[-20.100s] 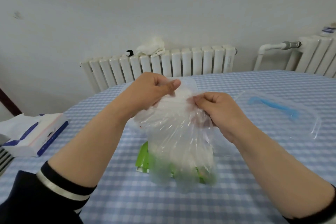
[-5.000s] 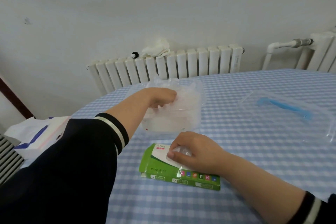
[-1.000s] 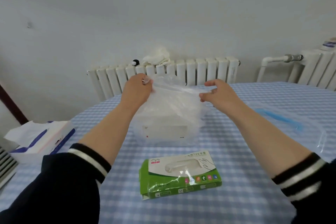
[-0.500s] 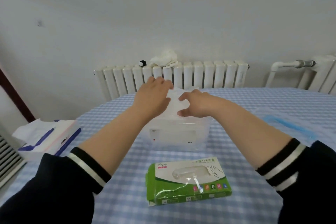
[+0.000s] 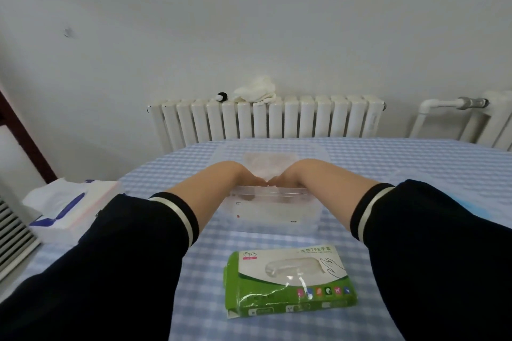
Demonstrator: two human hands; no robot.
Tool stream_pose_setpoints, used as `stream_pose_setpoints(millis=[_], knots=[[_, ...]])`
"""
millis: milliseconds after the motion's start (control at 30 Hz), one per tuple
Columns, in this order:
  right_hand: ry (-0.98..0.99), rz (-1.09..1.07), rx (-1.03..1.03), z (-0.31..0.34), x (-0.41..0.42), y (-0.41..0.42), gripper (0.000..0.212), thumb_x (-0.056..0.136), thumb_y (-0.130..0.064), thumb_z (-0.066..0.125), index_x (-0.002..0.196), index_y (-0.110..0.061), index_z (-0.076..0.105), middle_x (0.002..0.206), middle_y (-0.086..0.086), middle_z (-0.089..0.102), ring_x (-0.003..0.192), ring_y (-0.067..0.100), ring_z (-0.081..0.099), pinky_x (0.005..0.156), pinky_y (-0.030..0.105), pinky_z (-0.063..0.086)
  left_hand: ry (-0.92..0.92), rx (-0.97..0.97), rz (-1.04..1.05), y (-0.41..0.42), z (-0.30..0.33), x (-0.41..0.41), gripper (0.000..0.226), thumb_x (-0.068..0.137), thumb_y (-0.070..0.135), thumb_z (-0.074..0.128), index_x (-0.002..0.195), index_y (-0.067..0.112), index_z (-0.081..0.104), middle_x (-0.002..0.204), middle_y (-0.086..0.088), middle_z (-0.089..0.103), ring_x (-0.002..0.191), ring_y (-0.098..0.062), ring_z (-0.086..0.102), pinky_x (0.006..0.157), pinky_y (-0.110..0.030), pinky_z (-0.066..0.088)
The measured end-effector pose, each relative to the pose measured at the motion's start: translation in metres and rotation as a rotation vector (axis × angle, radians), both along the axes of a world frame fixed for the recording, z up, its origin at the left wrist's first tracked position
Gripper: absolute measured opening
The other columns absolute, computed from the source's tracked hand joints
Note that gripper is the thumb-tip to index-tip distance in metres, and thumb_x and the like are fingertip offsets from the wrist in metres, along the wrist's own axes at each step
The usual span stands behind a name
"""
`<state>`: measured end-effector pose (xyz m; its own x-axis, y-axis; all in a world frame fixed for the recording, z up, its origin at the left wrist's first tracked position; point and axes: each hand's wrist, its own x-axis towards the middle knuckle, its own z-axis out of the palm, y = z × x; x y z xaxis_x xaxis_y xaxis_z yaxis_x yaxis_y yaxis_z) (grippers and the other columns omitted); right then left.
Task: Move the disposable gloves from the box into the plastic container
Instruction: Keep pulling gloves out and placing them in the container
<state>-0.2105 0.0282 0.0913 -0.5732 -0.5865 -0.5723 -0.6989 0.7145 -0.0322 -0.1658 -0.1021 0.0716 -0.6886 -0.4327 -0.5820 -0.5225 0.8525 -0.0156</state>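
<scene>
The clear plastic container [image 5: 277,214] stands mid-table on the blue checked cloth. A pale stack of disposable gloves [image 5: 270,165] lies inside it. Both my hands are down in the container and meet at its middle, my left hand [image 5: 249,178] beside my right hand [image 5: 285,178], pressing on the gloves. Their fingers show only as blurs through the near wall. The green and white glove box [image 5: 288,281] lies flat in front of the container, nearer to me, with nobody touching it.
The container's clear lid with a blue handle [image 5: 471,202] lies at the right, partly behind my sleeve. A tissue box [image 5: 72,202] sits at the table's left edge. A white radiator [image 5: 266,122] with a cloth [image 5: 256,90] on top stands behind the table.
My hands have sunk from the top of the glove pile down into the container, flattening the gloves below its rim. The view has tilted lower and closer.
</scene>
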Motion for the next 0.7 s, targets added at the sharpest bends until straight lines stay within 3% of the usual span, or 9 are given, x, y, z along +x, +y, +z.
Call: stream_pose_setpoints(millis=[100, 167, 234, 300, 400, 467, 567, 634, 701], knots=[[-0.091, 0.000, 0.027, -0.001, -0.003, 0.001, 0.053, 0.103, -0.028, 0.041, 0.153, -0.021, 0.024, 0.154, 0.006, 0.033, 0.132, 0.027, 0.043, 0.092, 0.034, 0.040, -0.070, 0.081, -0.034, -0.012, -0.013, -0.012, 0.084, 0.067, 0.080, 0.046, 0.141, 0.042, 0.038, 0.137, 0.003, 0.048, 0.113, -0.023, 0.053, 0.089, -0.040, 0.040], [-0.111, -0.038, -0.009, -0.001, -0.005, 0.004, 0.056, 0.101, -0.028, 0.047, 0.152, -0.016, 0.027, 0.152, 0.009, 0.036, 0.131, 0.030, 0.046, 0.100, 0.036, 0.044, -0.057, 0.100, -0.037, -0.017, -0.018, -0.017, 0.086, 0.063, 0.080, 0.047, 0.140, 0.046, 0.037, 0.138, 0.004, 0.048, 0.111, -0.021, 0.055, 0.087, -0.037, 0.043], [-0.085, -0.035, -0.055, 0.003, -0.004, 0.006, 0.060, 0.098, -0.031, 0.054, 0.151, -0.013, 0.030, 0.150, 0.011, 0.039, 0.127, 0.032, 0.050, 0.105, 0.042, 0.044, -0.077, 0.117, -0.058, -0.009, -0.008, -0.005, 0.072, 0.075, 0.070, 0.049, 0.142, 0.047, 0.035, 0.132, 0.006, 0.049, 0.111, -0.022, 0.056, 0.085, -0.035, 0.046], [0.012, -0.001, -0.108, 0.011, -0.004, 0.009, 0.060, 0.096, -0.036, 0.058, 0.147, -0.012, 0.037, 0.143, 0.009, 0.046, 0.118, 0.030, 0.057, 0.101, 0.043, 0.047, -0.027, 0.124, -0.066, -0.001, 0.003, 0.006, 0.046, 0.097, 0.046, 0.046, 0.142, 0.043, 0.035, 0.125, 0.004, 0.051, 0.114, -0.025, 0.055, 0.089, -0.036, 0.049], [0.106, -0.001, -0.245, 0.026, -0.004, 0.019, 0.053, 0.092, -0.035, 0.064, 0.136, -0.008, 0.052, 0.129, 0.007, 0.058, 0.094, 0.022, 0.065, 0.092, 0.037, 0.053, 0.073, 0.090, -0.182, 0.003, 0.019, 0.016, 0.053, 0.100, 0.031, 0.051, 0.149, 0.033, 0.031, 0.147, 0.001, 0.041, 0.126, -0.025, 0.051, 0.102, -0.038, 0.047], [0.221, 0.022, -0.369, 0.037, -0.002, 0.029, 0.042, 0.092, -0.033, 0.065, 0.125, -0.008, 0.062, 0.122, 0.005, 0.064, 0.098, 0.023, 0.064, 0.090, 0.034, 0.051, 0.149, 0.069, -0.272, 0.004, 0.034, 0.026, 0.056, 0.097, 0.036, 0.056, 0.149, 0.029, 0.034, 0.151, 0.004, 0.039, 0.122, -0.019, 0.051, 0.100, -0.033, 0.048], [0.326, 0.032, -0.691, 0.043, 0.015, 0.049, 0.018, 0.093, -0.031, 0.062, 0.104, -0.018, 0.069, 0.100, -0.005, 0.068, 0.091, 0.013, 0.062, 0.077, 0.025, 0.045, 0.467, 0.042, -0.276, 0.004, 0.050, 0.043, 0.038, 0.097, 0.043, 0.054, 0.132, 0.027, 0.058, 0.134, 0.009, 0.057, 0.112, -0.010, 0.056, 0.096, -0.027, 0.042], [0.151, -0.004, -0.905, 0.039, 0.031, 0.068, 0.010, 0.092, -0.031, 0.063, 0.090, -0.022, 0.066, 0.078, -0.009, 0.068, 0.072, 0.008, 0.065, 0.064, 0.020, 0.046, 0.878, 0.101, -0.207, 0.014, 0.047, 0.059, 0.022, 0.101, 0.035, 0.049, 0.112, 0.026, 0.065, 0.109, 0.010, 0.068, 0.090, -0.005, 0.060, 0.077, -0.021, 0.044], [-0.128, -0.007, -0.932, 0.031, 0.045, 0.085, 0.008, 0.090, -0.027, 0.067, 0.085, -0.021, 0.066, 0.065, -0.006, 0.068, 0.059, 0.006, 0.064, 0.055, 0.017, 0.047, 1.247, 0.152, -0.196, 0.031, 0.032, 0.081, 0.017, 0.101, 0.030, 0.048, 0.100, 0.026, 0.064, 0.087, 0.013, 0.067, 0.073, -0.003, 0.060, 0.064, -0.017, 0.044]])
